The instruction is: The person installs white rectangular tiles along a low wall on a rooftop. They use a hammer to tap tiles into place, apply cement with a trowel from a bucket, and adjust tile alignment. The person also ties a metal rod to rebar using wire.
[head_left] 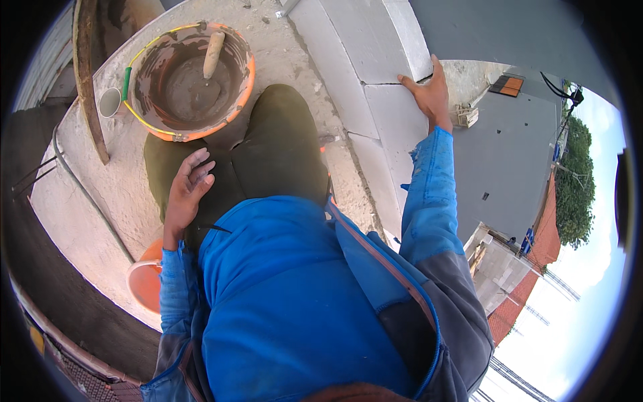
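My left hand (189, 191) hovers over my left thigh, fingers loosely bent and apart, with nothing in it. Out to the right, my right hand (430, 97) rests on the pale block wall (395, 120), thumb and forefinger spread at the lower corner of a pale block (365, 43). In front of my knees stands an orange bucket (249, 84) with a yellow wire handle and green grip. Wet grey-brown mortar (191, 90) lies inside. A tool's wooden handle (213, 55) sticks up from the mortar; its blade is hidden.
A pale cup (110, 103) stands left of the bucket, near a curved wooden strip (87, 80). An orange container (144, 285) is beside my left forearm. A thin hose or rod (90, 201) crosses the dusty ledge (94, 174). Beyond the wall lies a grey surface (499, 157).
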Demonstrator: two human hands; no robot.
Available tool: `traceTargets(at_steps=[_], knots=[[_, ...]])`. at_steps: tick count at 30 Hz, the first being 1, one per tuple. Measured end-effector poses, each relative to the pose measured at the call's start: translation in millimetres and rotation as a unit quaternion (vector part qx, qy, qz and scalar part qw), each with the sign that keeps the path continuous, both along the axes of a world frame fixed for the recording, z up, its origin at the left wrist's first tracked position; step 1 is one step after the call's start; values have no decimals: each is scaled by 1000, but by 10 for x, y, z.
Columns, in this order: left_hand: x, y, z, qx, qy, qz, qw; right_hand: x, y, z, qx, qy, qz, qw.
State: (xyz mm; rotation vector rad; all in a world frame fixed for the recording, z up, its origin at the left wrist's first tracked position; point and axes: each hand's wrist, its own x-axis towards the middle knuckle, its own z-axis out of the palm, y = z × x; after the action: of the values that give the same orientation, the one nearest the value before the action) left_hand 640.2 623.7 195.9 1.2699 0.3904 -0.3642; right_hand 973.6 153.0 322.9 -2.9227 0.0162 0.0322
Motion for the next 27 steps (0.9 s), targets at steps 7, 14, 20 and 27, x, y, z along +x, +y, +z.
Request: traceTargets(at_steps=[7, 14, 20, 27], knots=[[57, 70, -90, -3, 9, 8, 1000, 92, 111, 80, -8, 16, 4, 1000], [159, -31, -149, 26, 15, -9, 1000, 20, 77, 163, 16, 3, 15, 1000], [632, -326, 252, 166, -31, -124, 978, -681, 311, 24, 37, -342, 159, 926], [2084, -970, 989, 409, -283, -367, 786, -2910, -451, -2475, 86, 211, -140, 964]])
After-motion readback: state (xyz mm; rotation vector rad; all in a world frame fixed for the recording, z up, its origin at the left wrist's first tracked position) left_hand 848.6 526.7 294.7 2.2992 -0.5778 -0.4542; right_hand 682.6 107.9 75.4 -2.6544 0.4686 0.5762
